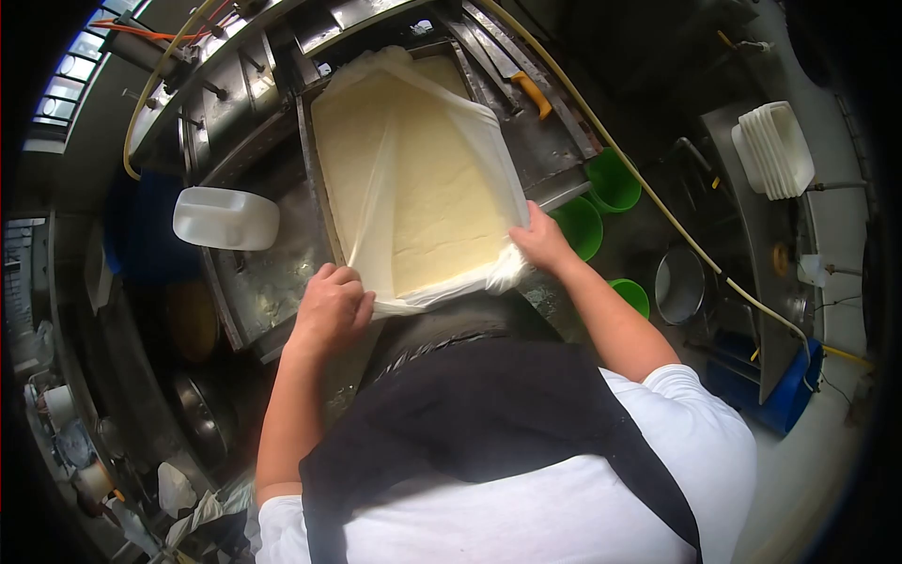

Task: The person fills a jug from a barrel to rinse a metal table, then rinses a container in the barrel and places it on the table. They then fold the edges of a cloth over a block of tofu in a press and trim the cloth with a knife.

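Cloth point(374, 221) spreads between the left fingers point(355, 280) and the right fingers point(520, 237) and on beyond both, over a pale slab point(442, 207). Left of the left fingers and a little farther off, a white jug point(225, 218) sits on the metal counter point(272, 282). Just beyond the left fingers, the left wall of a frame point(315, 174) runs away along the slab. The left fingers are curled on the cloth's near left corner. To their right, a thin layer of cloth slants over part of the slab, whose middle lies bare. The cloth's near edge runs from the left fingers to a bunch just beside the right fingers, which grip it at the near right corner. Well beyond the right fingers lies a knife point(526, 86) with a yellow handle. Right of the right fingers are green buckets point(580, 228), then a pot point(678, 287), a hose point(719, 274) and, well apart, stacked white trays point(775, 150).
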A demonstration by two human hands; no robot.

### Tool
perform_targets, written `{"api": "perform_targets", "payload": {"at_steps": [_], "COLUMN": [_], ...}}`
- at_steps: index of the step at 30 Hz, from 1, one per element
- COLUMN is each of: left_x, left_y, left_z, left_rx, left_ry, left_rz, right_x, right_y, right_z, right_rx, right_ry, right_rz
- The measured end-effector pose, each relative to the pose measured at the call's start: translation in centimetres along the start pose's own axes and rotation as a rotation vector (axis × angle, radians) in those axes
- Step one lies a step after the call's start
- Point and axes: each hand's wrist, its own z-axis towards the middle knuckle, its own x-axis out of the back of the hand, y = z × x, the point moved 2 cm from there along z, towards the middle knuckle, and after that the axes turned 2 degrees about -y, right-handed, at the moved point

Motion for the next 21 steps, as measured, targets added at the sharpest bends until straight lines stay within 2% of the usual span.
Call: {"api": "perform_targets", "payload": {"at_steps": [10,15,18,19,21], "left_x": [3.2,4.1,2.0,0.0,-4.6], "left_y": [-1.2,-4.0,-5.8,-6.6,-7.0], "left_z": [-4.8,-10.0,-13.7,-14.9,-16.2], "left_rx": [0.328,0.478,0.611,0.587,0.751], "left_ry": [0.196,0.256,0.312,0.339,0.199], "left_rz": [0.135,0.194,0.199,0.224,0.081], "right_x": [-0.2,0.7,1.7,2.2,3.1], "right_y": [1.6,1.7,2.8,2.9,2.9], "right_z": [0.4,0.5,0.8,0.9,0.5], "right_rx": [0.071,0.086,0.098,0.102,0.090], "right_ry": [0.022,-0.020,-0.041,-0.043,-0.058], "right_rz": [-0.051,-0.035,-0.073,-0.076,-0.078]}}
